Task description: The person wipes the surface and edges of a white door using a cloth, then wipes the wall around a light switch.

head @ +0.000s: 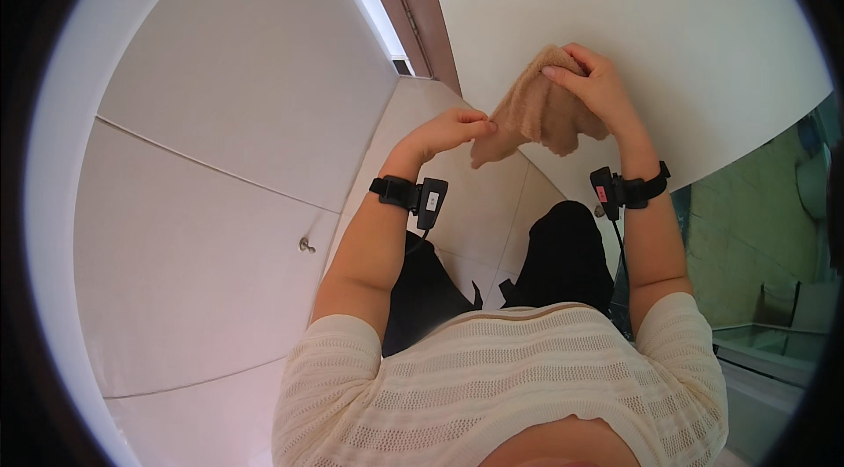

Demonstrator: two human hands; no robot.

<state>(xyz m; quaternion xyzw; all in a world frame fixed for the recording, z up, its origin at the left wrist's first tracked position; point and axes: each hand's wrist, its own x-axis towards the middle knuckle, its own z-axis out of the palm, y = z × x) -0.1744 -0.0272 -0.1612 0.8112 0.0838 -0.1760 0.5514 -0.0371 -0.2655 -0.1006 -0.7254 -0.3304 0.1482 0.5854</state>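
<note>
A light brown, fluffy cloth (544,104) hangs in loose folds between my two hands, in front of a pale wall-like surface. My right hand (593,74) pinches its upper edge, thumb on the near side and fingers behind. At the lower left end of the cloth, my left hand (458,127) grips a corner between thumb and fingertips. Each forearm carries a black strapped device, the left one (432,203) with a white label and the right one (603,193) with a red label.
White panels (217,203) with a small metal knob (306,245) rise on my left. A brown frame (428,12) with a hinge stands ahead. Pale floor tiles (484,216) lie below. At right, a greenish tiled area (752,229) shows beyond an edge.
</note>
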